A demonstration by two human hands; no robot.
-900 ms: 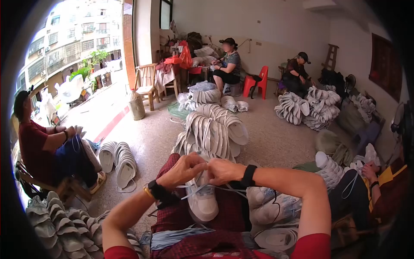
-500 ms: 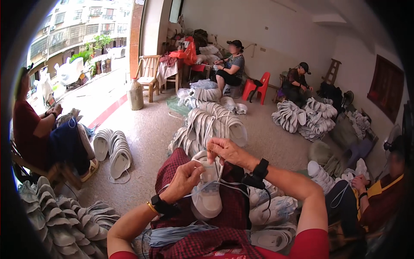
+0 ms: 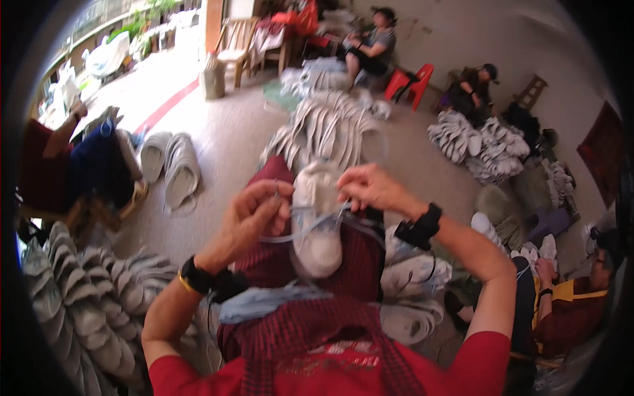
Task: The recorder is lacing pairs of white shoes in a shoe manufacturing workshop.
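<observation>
A white shoe point(image 3: 318, 247) rests on my lap with its toe toward me. A pale shoelace point(image 3: 307, 231) crosses its front and loops out to both sides. To the left of the shoe, my left hand point(image 3: 256, 212) pinches one part of the lace between thumb and fingers. My right hand point(image 3: 375, 191) is closed on another part at the shoe's right edge, near the eyelets. A bundle of light blue laces point(image 3: 264, 303) lies across my checked apron point(image 3: 290, 330), close to my waist.
Stacked shoes point(image 3: 323, 135) stand ahead of my knees. More shoe piles point(image 3: 86, 290) crowd my left side, and others point(image 3: 416, 274) lie at my right. Co-workers sit around the room, one point(image 3: 574, 297) close at the right. A red chair point(image 3: 409, 86) stands farther back.
My hands have moved apart, the left outward to the left and the right a little to the right and down the shoe. The view has tilted lower.
</observation>
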